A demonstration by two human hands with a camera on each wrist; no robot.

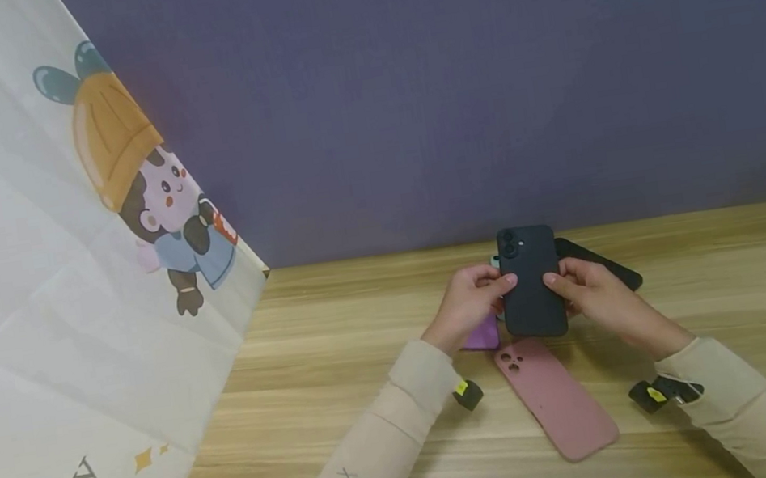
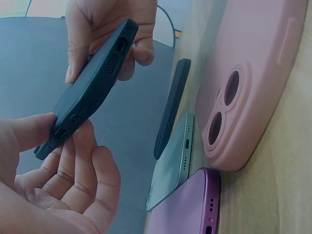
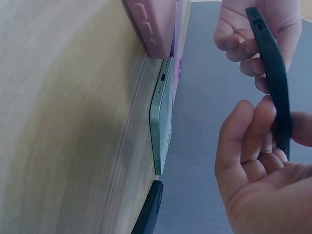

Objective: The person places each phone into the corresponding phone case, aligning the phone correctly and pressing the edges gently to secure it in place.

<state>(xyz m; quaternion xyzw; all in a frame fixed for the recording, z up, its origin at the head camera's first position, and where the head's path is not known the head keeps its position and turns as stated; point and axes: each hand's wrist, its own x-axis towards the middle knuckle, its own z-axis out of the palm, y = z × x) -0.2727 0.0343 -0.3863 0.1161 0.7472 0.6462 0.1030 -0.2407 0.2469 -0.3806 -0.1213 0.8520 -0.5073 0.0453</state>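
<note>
A black phone case (image 1: 536,295) with a camera cutout stands tilted up above the table, its back towards the head camera. My left hand (image 1: 474,301) pinches its left edge, thumb on the back and fingers behind. On the opposite edge, my right hand (image 1: 595,292) pinches it the same way. Speaker holes and a port opening show along its lower edge in the left wrist view. I cannot tell whether a phone is inside it. Below the hands lies a pink phone case (image 1: 564,405), camera holes towards the back.
Beneath and behind the hands lie a purple phone (image 1: 482,336) and a light green phone (image 2: 169,170). A black, flat phone-shaped thing (image 1: 603,265) lies behind my right hand. A dark upright panel (image 1: 479,86) borders the wooden table (image 1: 331,393) at the back; a printed white sheet (image 1: 34,321) borders its left.
</note>
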